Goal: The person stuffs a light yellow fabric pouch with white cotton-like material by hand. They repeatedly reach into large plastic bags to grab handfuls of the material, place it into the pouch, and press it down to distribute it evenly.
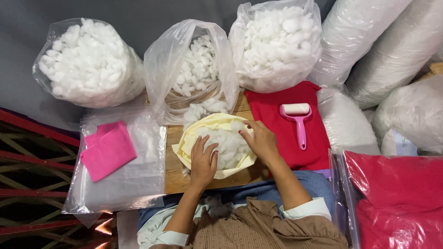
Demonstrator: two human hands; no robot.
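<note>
- Clear sacks of stuffing [401, 50], right of the pale yellow fabric shell [194, 143], are running off frame.
- White fibre balls [226, 140] are lying inside the shell, partly covered.
- Right hand [260, 140] is pressing spread fingers onto them.
- Left hand [203, 161] is resting flat, fingers loosely open.

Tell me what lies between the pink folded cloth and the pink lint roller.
In the head view, the pale yellow cloth heaped with white stuffing lies between them, with both hands, left and right, resting on it.

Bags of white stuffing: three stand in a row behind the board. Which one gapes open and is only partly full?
The middle bag, just behind the yellow fabric piece. Its mouth gapes towards the board, spilling tufts; the left bag and right bag bulge full.
</note>
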